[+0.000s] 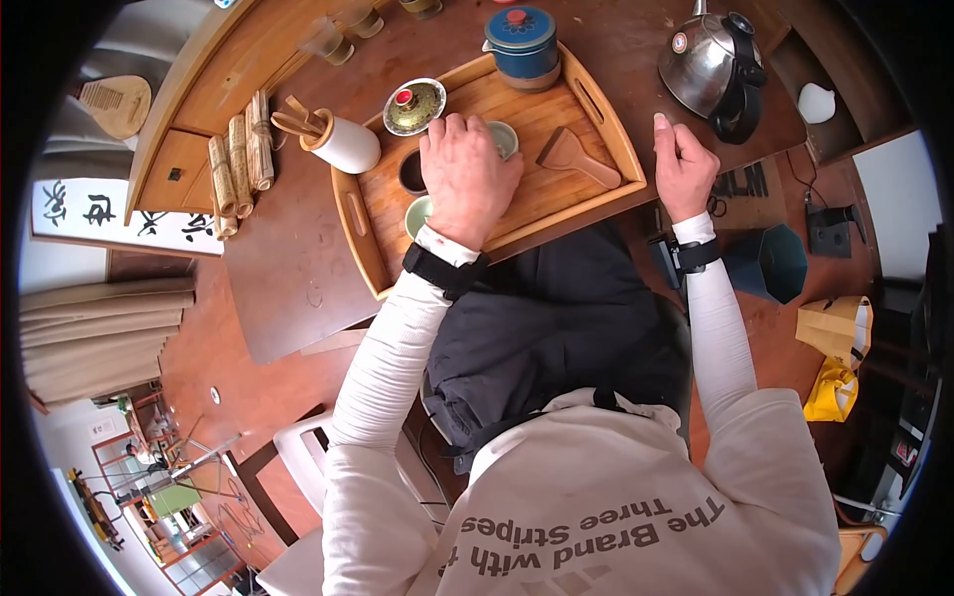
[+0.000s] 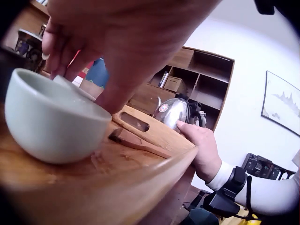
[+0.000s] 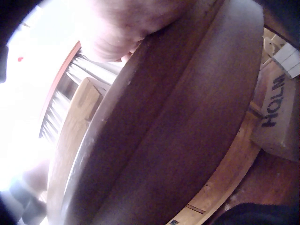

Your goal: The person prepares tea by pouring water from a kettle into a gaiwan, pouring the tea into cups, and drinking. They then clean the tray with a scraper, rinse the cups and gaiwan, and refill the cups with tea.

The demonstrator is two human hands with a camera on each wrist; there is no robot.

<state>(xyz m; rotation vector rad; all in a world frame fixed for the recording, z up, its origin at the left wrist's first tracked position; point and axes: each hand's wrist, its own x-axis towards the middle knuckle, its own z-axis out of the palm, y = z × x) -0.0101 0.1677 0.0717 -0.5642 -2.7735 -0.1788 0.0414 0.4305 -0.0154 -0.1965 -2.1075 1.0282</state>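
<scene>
My left hand (image 1: 467,174) reaches over the wooden tray (image 1: 355,238), its back toward the head camera. Its fingers and thumb pinch a pale green teacup (image 1: 505,139), largely hidden behind the hand. Nearer the wrist stands another pale green teacup (image 2: 56,119), upright on the tray. A dark cup (image 1: 409,172) shows left of the hand, and a patterned lid with a red knob (image 1: 403,96) lies behind it. My right hand (image 1: 686,164), fingers loosely curled and holding nothing, rests by the table edge near the steel kettle (image 1: 696,70).
A blue lidded pot (image 1: 523,50) stands at the tray's back, and a wooden scraper-shaped tool (image 1: 581,159) lies on its right. Left of the tray are a white holder (image 1: 348,144) with wooden tools and rolled bamboo mats (image 1: 238,159). A dark bin (image 1: 770,263) stands below right.
</scene>
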